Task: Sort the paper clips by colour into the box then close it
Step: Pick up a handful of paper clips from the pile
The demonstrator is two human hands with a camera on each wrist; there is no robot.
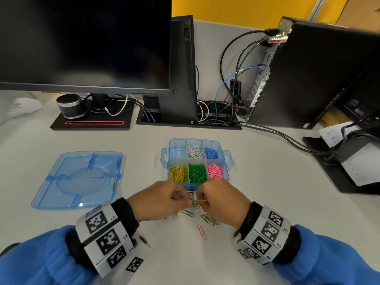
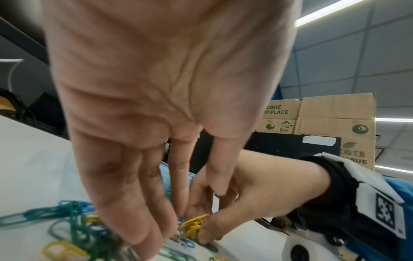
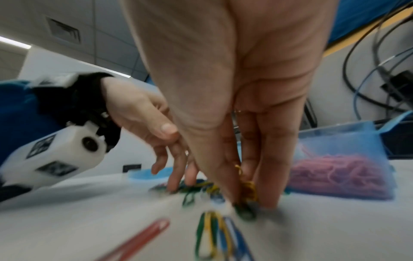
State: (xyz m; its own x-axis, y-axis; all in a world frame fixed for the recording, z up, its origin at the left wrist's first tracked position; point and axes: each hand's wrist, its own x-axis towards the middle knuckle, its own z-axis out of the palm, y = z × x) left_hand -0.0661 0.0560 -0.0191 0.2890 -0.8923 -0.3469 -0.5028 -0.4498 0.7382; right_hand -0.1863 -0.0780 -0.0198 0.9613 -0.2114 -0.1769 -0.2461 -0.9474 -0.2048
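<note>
Item: yellow clips, bunched, pinched in my right hand; long axis points left toward my left hand, whose fingers curl over loose clips on the bench. Box lies directly ahead, yellow compartment front-left.

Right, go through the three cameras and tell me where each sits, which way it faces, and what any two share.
Head: worn on the head, facing forward and down at the compartment box, lid, left hand and right hand.
Left wrist: looks along the left palm to the fingertips; the right hand pinches yellow paper clips.
Right wrist: looks along the right hand at loose clips; the left hand shows too.
Shared: each wrist view shows the opposite hand.
</note>
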